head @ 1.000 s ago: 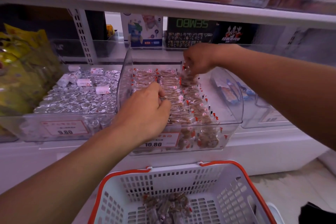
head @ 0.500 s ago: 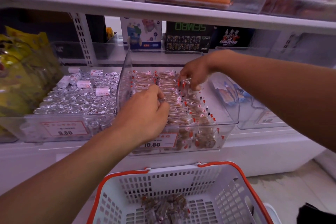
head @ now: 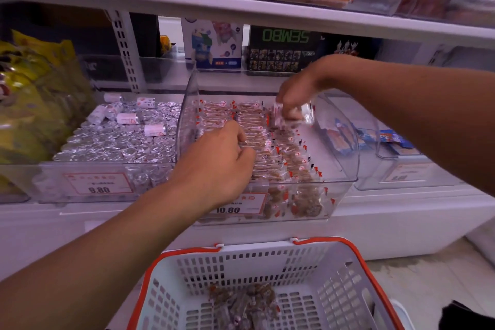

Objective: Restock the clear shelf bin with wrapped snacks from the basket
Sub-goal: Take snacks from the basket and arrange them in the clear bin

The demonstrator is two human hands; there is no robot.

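The clear shelf bin (head: 345, 142) stands in the middle of the shelf, with rows of brown wrapped snacks (head: 292, 155) in clear wrappers lying in it. My right hand (head: 294, 96) reaches into the back right of the bin and pinches a wrapped snack (head: 293, 115) just above the right row. My left hand (head: 217, 166) rests on the left and middle rows with its fingers curled down onto the packets. Below, the white basket (head: 334, 270) with an orange rim holds a small pile of wrapped snacks (head: 246, 303).
A bin of silver foil cups (head: 115, 147) with a 9.80 tag sits left of the snack bin. Yellow bags (head: 32, 99) lie at far left. A clear bin with blue packets (head: 393, 139) is on the right. An upper shelf (head: 241, 11) overhangs.
My right hand has come down from above the bin to the right row with a snack in its fingers. My left hand has stayed on the rows.
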